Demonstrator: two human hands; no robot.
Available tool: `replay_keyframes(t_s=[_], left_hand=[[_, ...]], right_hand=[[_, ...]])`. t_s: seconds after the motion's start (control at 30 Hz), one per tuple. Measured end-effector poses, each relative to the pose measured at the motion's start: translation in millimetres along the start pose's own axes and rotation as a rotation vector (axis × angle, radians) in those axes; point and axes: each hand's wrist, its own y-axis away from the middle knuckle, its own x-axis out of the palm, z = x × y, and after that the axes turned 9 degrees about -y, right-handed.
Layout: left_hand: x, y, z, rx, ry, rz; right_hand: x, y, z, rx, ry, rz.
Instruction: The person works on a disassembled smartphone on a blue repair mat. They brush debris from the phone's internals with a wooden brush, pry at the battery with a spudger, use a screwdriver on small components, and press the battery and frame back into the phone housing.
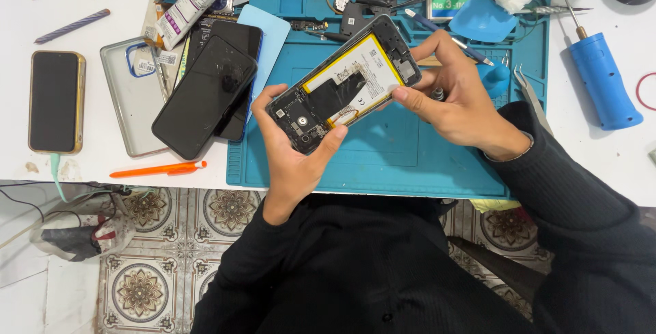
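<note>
carefully, with left hand and right hand both gripping the opened smartphone over the blue repair mat, steady by the edges, clear of the battery.

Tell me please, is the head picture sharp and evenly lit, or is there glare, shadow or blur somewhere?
Head view: light is even and bright; the opened phone and both hands, left hand and right hand, look sharp; soft shadows lie under the hands on the blue mat; faint reflections show on the dark phones; the white table is nearly washed out; no clear blur.
</note>
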Motion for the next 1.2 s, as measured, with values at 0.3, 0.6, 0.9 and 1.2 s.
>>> replay_keyframes(t_s=[0.3, 0.6, 0.9, 1.2], left_hand=[[-3.7, -1.0, -0.2, 0.042, -0.002, 0.027], [2.3, 8.7, 13.5, 0.235, -0.089, 0.157], [-0.1, 6.6, 13.6, 0.29, -0.065, 0.34], [0.4, 6.1, 13.7, 0.232, -0.024, 0.365]], right_hand=[[-4.0, 2.1, -3.6, 0.043, -0.069, 0.016], [1.4, 3.1, -1.5, 0.048, -0.134, 0.001], [1.4, 0.0, 4.3, 0.077, -0.22, 0.002], [4.4, 5.1, 3.1, 0.019, -0.153, -0.075]])
